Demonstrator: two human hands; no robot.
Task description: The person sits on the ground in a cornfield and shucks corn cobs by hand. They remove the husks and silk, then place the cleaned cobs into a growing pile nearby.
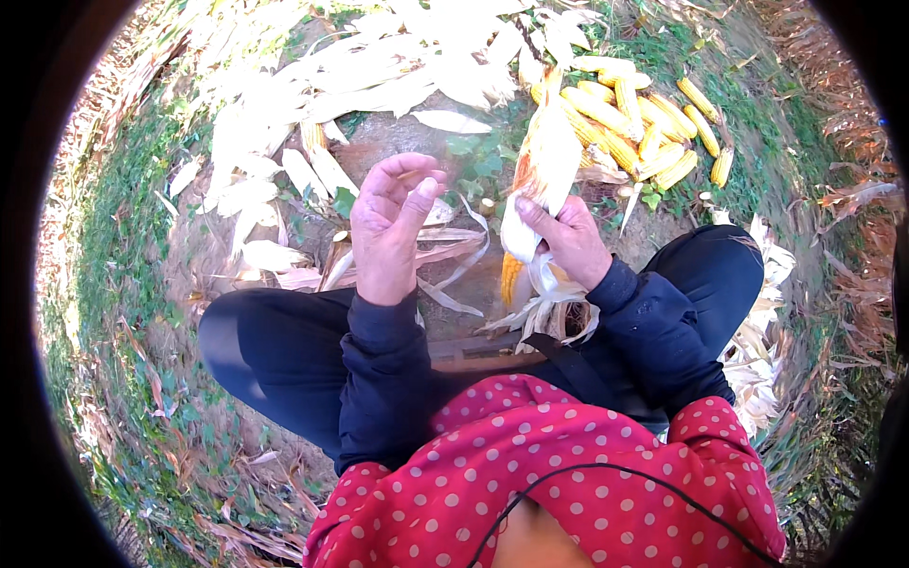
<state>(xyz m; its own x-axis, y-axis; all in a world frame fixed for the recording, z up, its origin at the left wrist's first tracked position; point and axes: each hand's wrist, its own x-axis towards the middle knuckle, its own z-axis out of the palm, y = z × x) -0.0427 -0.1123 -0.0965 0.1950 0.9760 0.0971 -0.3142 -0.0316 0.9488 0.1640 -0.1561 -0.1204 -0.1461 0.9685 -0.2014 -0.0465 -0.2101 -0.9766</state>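
Over the crossed legs [284,350], right hand [568,241] is closed round a corn cob [542,170], gripping it low on the husk; cob stands nearly upright, tip tilted away from the body. Most of the cob is wrapped in pale husk, only a strip of orange kernels shows near the top and a bit below the hand. Its butt end is lost in the peeled husk leaves [549,312] bunched under the wrist.

Left hand [388,227] is just left of the cob, not touching it, raised palm-up with fingers curled loosely, half open. Something thin may be pinched at the fingertips; can't tell.

Beyond the cob, to its right: pile of husked yellow cobs [644,128] on the ground, near but apart from it. Far edge of that pile blurs into grass. Beyond and left of the cob: big heap of white husks [360,76], overexposed, no detail.

Bare dirt patch [407,142] between the left hand and the husk heap is the only open ground. Right of the cob, the right knee [710,265] crowds it, more husks [757,350] behind that knee. Fisheye rim cuts off everything further out; lower frame is blocked by the red dotted top [568,473].
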